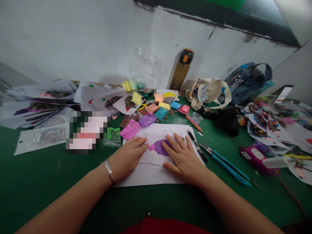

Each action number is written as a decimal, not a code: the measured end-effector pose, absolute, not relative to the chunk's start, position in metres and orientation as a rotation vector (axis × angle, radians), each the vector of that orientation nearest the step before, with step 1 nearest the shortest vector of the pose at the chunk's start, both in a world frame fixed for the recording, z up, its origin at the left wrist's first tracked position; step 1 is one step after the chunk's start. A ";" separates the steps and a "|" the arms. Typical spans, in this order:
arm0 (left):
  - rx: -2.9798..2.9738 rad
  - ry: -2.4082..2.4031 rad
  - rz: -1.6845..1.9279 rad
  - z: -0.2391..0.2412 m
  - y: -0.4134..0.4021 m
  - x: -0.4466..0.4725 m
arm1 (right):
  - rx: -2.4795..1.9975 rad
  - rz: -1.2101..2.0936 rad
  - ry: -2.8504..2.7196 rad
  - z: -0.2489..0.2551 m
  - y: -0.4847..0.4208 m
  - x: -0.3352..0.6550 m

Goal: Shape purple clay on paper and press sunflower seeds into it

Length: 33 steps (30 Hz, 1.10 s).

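A flattened purple shape [159,148], seemingly modelling clay, lies on white paper [148,177] with a small pink piece [151,148] at its left end. My right hand [182,157] is spread over the right part of the purple shape and hides some of it. Fingers outstretched, my left hand [130,156] rests flat on the paper just left of the pink piece. Neither hand grasps anything. On the paper's right side lies a black pen [197,146], close to my right hand.
Coloured clay packets, including a purple one [147,120] and a pink one [130,129], lie behind the paper. Blue-handled tweezers [227,165] are at right. A pixelated phone-like object [87,132] lies left. A bottle [180,71] and cloth bag [207,92] stand by the wall.
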<state>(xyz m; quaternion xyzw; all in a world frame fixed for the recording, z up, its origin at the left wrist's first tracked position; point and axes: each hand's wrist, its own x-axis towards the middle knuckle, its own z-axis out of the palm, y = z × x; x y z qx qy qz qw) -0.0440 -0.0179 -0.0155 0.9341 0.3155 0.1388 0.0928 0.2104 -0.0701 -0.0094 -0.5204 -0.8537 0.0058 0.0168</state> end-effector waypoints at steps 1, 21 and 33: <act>2.772 0.939 0.406 -0.015 -0.018 -0.044 | -1.613 0.044 -2.663 -0.009 -0.069 0.211; 2.834 0.965 0.366 -0.015 -0.016 -0.045 | -1.665 0.109 -2.620 0.000 -0.083 0.226; 2.772 0.957 0.399 -0.017 -0.016 -0.046 | -1.612 0.088 -2.626 0.003 -0.089 0.228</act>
